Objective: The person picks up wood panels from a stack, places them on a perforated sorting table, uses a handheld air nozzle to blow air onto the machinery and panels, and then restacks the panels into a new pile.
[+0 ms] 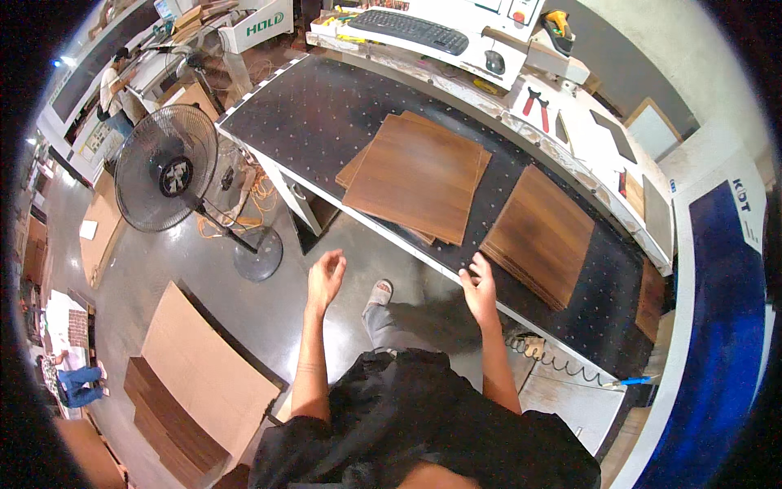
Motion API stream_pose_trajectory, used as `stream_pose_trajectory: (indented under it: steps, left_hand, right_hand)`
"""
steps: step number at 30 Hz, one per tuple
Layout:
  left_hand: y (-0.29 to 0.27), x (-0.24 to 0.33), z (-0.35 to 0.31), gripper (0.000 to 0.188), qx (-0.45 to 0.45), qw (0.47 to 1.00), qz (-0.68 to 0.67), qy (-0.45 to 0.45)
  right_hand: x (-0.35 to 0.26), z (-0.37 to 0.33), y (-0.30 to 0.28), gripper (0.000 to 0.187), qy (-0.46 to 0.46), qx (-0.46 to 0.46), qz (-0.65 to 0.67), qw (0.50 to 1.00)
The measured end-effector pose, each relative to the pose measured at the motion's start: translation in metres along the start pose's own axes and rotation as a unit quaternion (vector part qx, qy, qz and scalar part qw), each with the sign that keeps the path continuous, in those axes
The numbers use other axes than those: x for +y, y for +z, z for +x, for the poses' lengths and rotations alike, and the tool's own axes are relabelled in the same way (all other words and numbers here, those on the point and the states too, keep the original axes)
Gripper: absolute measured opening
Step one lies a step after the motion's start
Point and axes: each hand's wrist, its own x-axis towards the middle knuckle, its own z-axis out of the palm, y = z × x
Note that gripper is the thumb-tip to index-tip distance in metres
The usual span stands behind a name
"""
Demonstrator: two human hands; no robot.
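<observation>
My left hand (327, 279) hangs in the air over the floor, short of the table's near edge. Its fingers are loosely bent and hold nothing. My right hand (479, 285) is at the near edge of the black table (285, 106), beside the corner of a neat stack of brown wood-grain boards (544, 232). Its fingers are apart with nothing in them; whether a fingertip touches the table edge, I cannot tell. Left of that stack, a second pile of wood-grain boards (415, 175) lies askew, its top board turned against those beneath.
Behind the table, a shelf carries a keyboard (411, 31), a mouse (494, 61) and red-handled pliers (531, 101). A pedestal fan (167, 167) stands at left. Cardboard (208, 359) and brown boards (167, 416) lie lower left. A blue-and-white machine (717, 310) borders the right. Two people are farther off.
</observation>
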Motion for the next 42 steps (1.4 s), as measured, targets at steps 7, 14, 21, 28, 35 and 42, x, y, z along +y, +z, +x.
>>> stream_pose_trajectory:
  steps: [7, 14, 21, 28, 35, 42]
  left_hand:
    - [-0.011, 0.079, 0.156, 0.096, -0.047, 0.939, 0.255, 0.227]
    - [-0.006, 0.054, 0.247, 0.132, -0.211, 0.851, 0.397, 0.272]
    - [-0.016, 0.096, 0.272, 0.118, -0.242, 0.866, 0.378, 0.219]
    - [-0.013, 0.108, 0.284, 0.101, -0.231, 0.884, 0.341, 0.219]
    - [-0.018, 0.096, 0.291, 0.102, -0.249, 0.847, 0.376, 0.283]
    - [-0.010, 0.077, 0.315, 0.099, -0.235, 0.880, 0.322, 0.259]
  right_hand:
    - [0.021, 0.095, 0.051, 0.076, 0.188, 0.040, 0.062, 0.979]
    - [-0.014, 0.106, 0.087, 0.070, 0.098, 0.043, 0.040, 0.993]
    - [-0.053, 0.100, 0.077, 0.103, 0.128, -0.068, -0.187, 0.972]
    - [-0.032, 0.101, 0.085, 0.083, 0.216, -0.078, -0.242, 0.943]
    - [-0.064, 0.095, 0.098, 0.077, 0.171, -0.028, -0.268, 0.948]
    - [-0.063, 0.084, 0.138, 0.060, 0.190, -0.009, -0.300, 0.935]
